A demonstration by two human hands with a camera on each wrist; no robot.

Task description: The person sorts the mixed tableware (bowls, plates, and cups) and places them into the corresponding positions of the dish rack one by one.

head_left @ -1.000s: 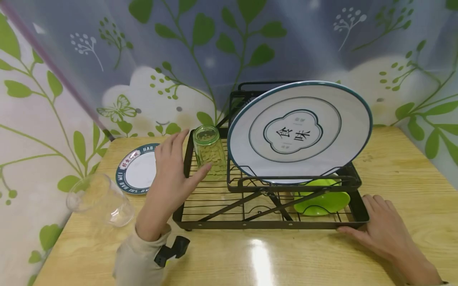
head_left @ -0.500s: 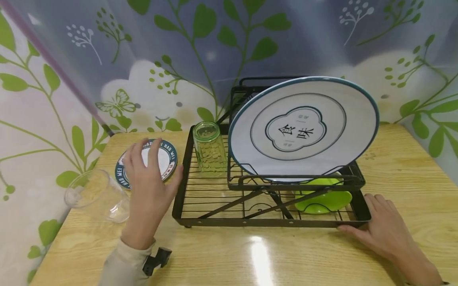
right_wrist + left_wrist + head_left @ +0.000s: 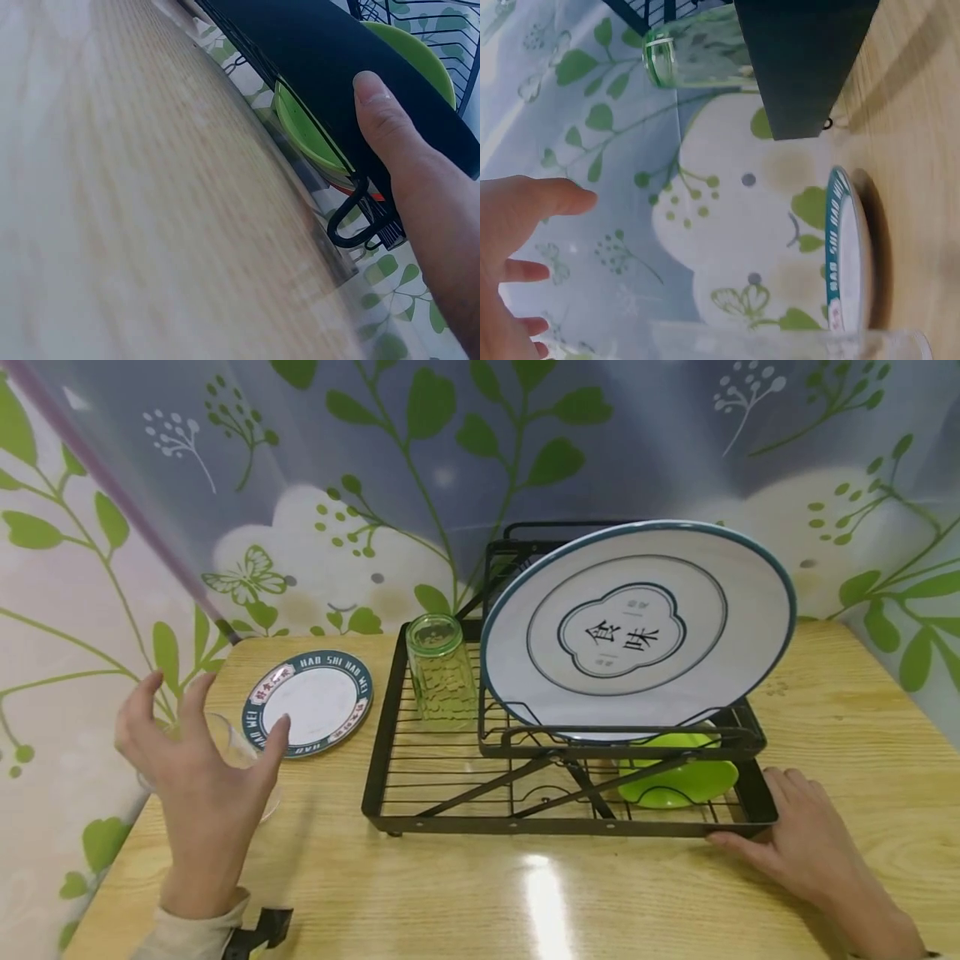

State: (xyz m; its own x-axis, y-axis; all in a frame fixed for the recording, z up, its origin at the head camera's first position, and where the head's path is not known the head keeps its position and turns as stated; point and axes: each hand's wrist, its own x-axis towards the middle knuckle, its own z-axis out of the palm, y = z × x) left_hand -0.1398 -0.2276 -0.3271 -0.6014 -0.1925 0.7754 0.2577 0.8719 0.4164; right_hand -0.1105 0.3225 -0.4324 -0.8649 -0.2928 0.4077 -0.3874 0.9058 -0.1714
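Note:
My left hand [image 3: 206, 785] is raised at the left, thumb and fingers spread wide and nothing in its grasp. Behind it, partly covered by the hand, is a clear glass [image 3: 234, 745], whose side also shows low in the left wrist view. With my right hand [image 3: 813, 835] I grip the front right corner of a black dish rack [image 3: 562, 829]; the thumb [image 3: 386, 116] lies on its front rail. An upside-down green glass [image 3: 442, 677] stands at the rack's left end. A large white plate [image 3: 637, 635] with a teal rim leans on the upper tier.
A small plate [image 3: 318, 702] with a dark teal lettered rim lies on the wooden table [image 3: 420, 902], left of the rack. Under the upper tier sits a lime green bowl [image 3: 678, 783]. A leaf-patterned cloth [image 3: 420, 468] hangs behind the table.
My left hand has moved left from beside the green glass, passing over the small plate to the clear glass. The right hand keeps its place on the rack's corner.

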